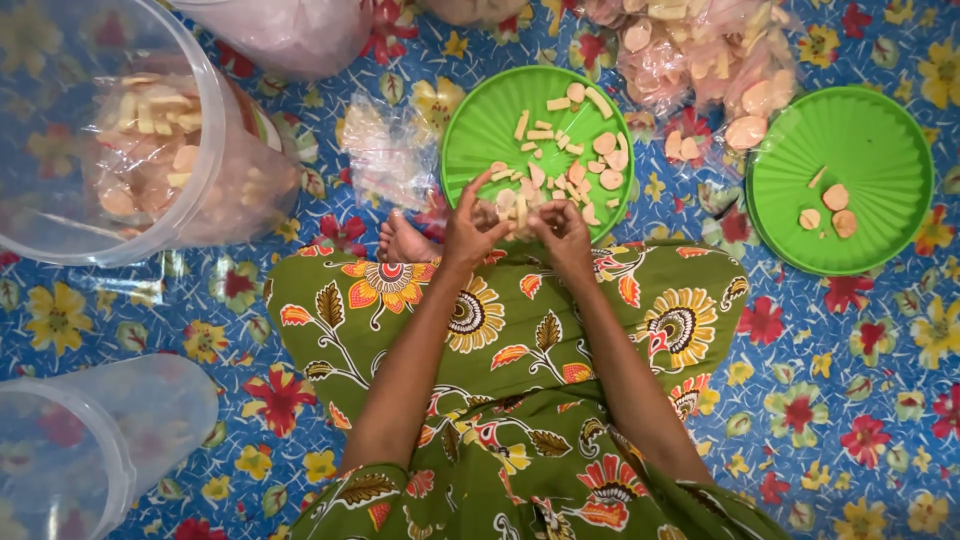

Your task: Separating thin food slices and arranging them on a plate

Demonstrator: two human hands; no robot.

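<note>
— What sits closest to the camera?

— The person's lap, covered in a green cloth printed with sunflowers and leaves (520, 400), with both forearms stretching forward over it. At the lower left lies an empty clear plastic tub (90, 450) on its side.

— And the hands?

— They meet at the near rim of a green ribbed plate (480, 130). The left hand (472, 225) has its thumb and first fingers pinched together with the other fingers lifted. The right hand (562, 225) is curled, knuckles up. Between them they seem to pinch a few pale cracker pieces (517, 210); exactly which piece each one grips I cannot tell, as the fingers hide it.

— Where are the rest of the crackers?

— Scattered over that same plate (570, 160): short cream sticks and small pinkish rounds, mostly toward its near and right side. A bare foot (403, 240) peeks out just left of the left hand.

— What lies beyond?

— A crumpled clear plastic bag (385, 155) just left of the plate. To the right, well apart, a second green plate (850, 180) holding a few rounds and a stick. At the left, a big clear bucket (130, 140) with a bag of the same crackers inside. Farthest off, at the top right, a heap of bagged crackers (700, 60). Everything rests on a blue floral mat (850, 400).
</note>
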